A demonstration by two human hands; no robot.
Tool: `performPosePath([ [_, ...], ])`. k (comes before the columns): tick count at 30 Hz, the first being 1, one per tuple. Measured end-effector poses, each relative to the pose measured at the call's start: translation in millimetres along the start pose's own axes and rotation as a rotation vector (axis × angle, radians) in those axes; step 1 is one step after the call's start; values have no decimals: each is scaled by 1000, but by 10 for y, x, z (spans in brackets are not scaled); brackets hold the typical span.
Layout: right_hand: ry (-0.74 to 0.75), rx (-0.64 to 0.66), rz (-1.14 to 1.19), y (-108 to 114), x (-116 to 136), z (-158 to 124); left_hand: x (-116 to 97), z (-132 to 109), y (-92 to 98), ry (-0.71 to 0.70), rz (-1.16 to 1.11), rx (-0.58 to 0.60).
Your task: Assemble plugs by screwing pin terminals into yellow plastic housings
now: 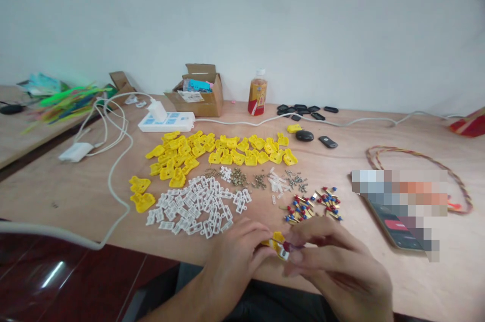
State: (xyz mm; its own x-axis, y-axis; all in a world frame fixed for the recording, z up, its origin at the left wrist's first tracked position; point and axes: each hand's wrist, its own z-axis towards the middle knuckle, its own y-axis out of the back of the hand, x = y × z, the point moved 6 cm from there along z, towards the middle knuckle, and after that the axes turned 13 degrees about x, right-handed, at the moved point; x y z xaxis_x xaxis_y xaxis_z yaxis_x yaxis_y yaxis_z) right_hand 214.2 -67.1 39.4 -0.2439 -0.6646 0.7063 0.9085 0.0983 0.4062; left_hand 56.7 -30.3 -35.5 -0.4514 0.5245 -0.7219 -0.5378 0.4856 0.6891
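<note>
Near the table's front edge, my left hand (240, 246) pinches a small yellow plastic shell (279, 236) with a white plastic piece (282, 253) in it. My right hand (337, 256) is closed against the shell's right side, its thumb and fingers around a small red-ended part (287, 246). Fingers partly hide that part. Just beyond the right hand lie loose brass pins with red and blue ends (303, 208). A heap of white plastic frames (197, 203) spreads out beyond my left hand, with rows of yellow shells (182, 153) behind it.
Small metal parts (239, 177) and clear plastic pieces (277, 181) lie mid-table. Farther back are a power strip (166, 122), a cardboard box (212, 102), a drink bottle (257, 95) and black cases (301, 109). A phone (394, 226) lies right; a white cable (113, 170) crosses left.
</note>
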Motion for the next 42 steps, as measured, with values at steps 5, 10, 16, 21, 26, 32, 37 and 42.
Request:
performPosePath([
  [5,6,72,-40,24,14,140,-13,-20,-86,-21,6,-24],
  [10,40,137,61,53,-43,70,53,-42,-185,-21,-9,-52],
  [16,0,52,10,11,-47,-6,93,-31,-182,34,-29,-32],
  [21,25,36,72,-22,-34,100,102,-48,-185,9,5,-26],
  [26,61,98,182,-3,-114,117,125,-61,-214,-42,57,-23],
  [32,-3,40,28,-2,-65,113,119,-47,-182,-49,-2,-11],
  [37,52,189,152,-60,-53,127,100,-46,-178,-46,36,13],
  [42,-51,87,75,0,-151,64,84,-42,-161,-38,24,-24],
])
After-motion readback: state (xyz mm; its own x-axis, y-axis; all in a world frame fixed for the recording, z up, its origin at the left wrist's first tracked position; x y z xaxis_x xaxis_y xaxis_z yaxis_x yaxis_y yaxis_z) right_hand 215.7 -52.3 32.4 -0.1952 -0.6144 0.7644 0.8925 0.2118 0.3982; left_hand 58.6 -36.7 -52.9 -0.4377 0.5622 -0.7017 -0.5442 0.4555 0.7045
